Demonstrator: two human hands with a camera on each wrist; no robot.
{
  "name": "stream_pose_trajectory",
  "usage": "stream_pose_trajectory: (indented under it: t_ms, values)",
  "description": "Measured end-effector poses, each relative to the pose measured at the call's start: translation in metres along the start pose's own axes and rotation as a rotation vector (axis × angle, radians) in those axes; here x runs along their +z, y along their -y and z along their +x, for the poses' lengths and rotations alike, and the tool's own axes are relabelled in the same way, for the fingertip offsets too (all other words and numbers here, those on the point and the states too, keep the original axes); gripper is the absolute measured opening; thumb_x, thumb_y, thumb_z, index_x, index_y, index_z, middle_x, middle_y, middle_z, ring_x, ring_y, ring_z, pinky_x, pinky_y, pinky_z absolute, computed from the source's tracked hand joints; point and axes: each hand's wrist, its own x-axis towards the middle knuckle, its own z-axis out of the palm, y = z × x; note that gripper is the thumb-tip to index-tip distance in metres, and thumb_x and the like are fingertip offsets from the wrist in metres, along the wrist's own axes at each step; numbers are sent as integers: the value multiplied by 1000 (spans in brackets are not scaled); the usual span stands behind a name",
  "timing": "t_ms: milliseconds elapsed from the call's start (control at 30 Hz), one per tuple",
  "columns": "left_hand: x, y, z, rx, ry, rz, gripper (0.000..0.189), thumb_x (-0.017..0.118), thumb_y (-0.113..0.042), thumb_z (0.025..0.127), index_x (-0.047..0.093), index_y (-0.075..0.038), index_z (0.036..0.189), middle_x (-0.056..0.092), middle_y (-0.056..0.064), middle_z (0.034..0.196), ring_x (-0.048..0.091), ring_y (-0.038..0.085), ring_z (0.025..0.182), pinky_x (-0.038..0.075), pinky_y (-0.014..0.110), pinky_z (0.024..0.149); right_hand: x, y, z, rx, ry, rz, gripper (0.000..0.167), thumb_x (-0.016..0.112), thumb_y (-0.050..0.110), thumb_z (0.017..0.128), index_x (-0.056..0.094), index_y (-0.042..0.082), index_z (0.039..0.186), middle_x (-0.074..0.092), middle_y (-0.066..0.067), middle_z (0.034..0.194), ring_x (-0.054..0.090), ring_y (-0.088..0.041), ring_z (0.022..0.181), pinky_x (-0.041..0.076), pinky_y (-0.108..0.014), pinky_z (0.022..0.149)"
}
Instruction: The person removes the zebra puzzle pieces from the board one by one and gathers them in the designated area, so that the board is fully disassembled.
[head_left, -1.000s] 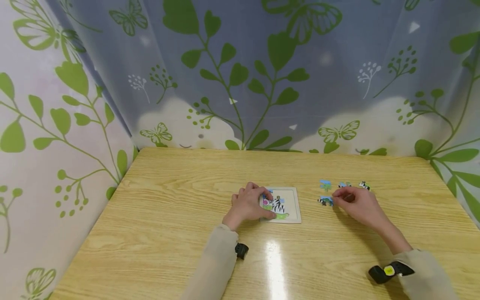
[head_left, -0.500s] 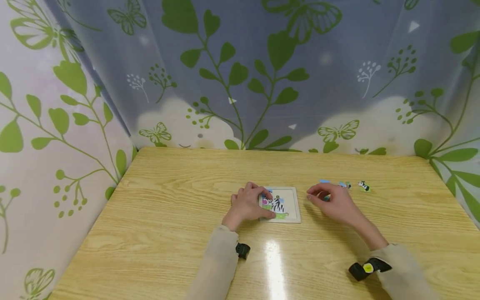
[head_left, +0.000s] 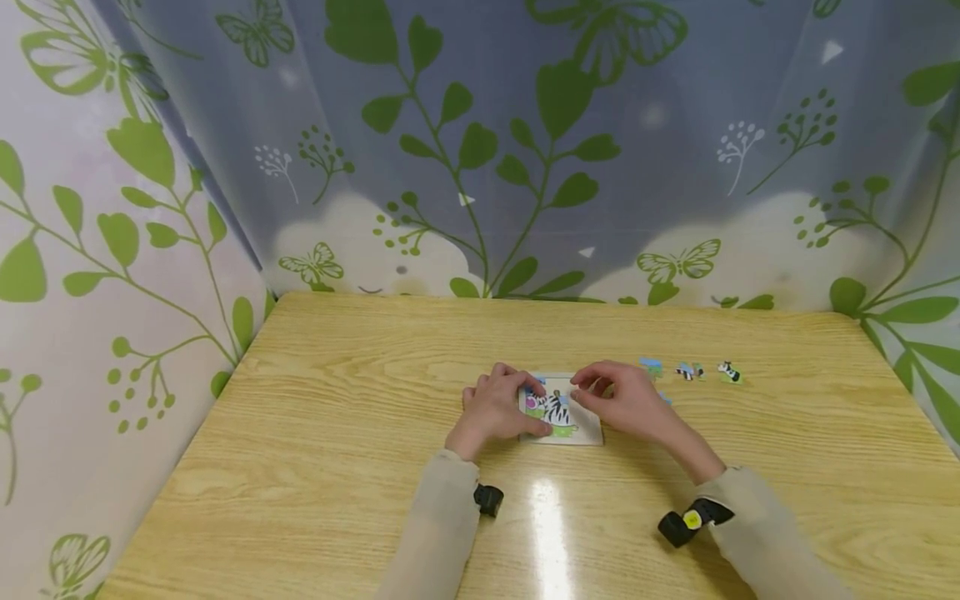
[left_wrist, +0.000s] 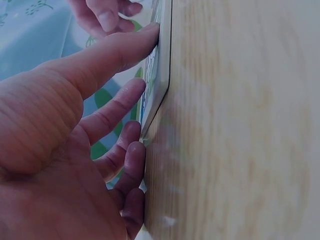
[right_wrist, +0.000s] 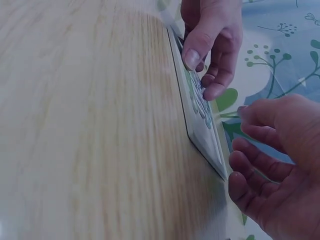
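A small square tray puzzle (head_left: 588, 433) with a pale border and a partly filled zebra picture lies on the table. My left hand (head_left: 498, 408) rests at its left side; the thumb (left_wrist: 135, 47) lies straight on the tray's face, with the other fingers spread along its upper and left edges. My right hand (head_left: 618, 400) hovers at the tray's right side, its thumb and fingertips close together over the bare part. In the right wrist view, the right fingers (right_wrist: 260, 172) bend beside the tray's rim. Whether a puzzle piece sits between those fingertips I cannot tell.
Loose puzzle pieces lie to the right: a blue-and-green tree piece (head_left: 651, 365), a multicoloured piece (head_left: 688, 371) and a black-and-white animal piece (head_left: 729, 372). Another piece (head_left: 665, 399) is mostly hidden behind the right hand. A patterned curtain (head_left: 480, 167) stands behind the wooden table (head_left: 337, 400).
My right hand has moved left from the loose pieces to the tray's right side. The left hand has stayed on the tray.
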Motion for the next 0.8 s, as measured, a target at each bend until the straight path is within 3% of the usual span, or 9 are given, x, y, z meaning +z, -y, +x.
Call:
stream_pose_trajectory:
  t_ms: [333,800]
  values:
    - [0,0,0,-5,9,3,38,88,-43,78,69,-30,108,50,3,137,47,29,114,29,44,89,13,-5,11,15,79,-67,20,75,16,92,74,7,110,66,-6,95,53,-12,74,44,-27,64]
    - [0,-1,0,-14,7,-2,37,89,-41,77,70,-30,106,50,3,136,47,29,113,30,45,89,15,1,14,61,126,-73,21,75,19,91,74,9,109,62,-11,99,52,-17,78,43,-31,68]
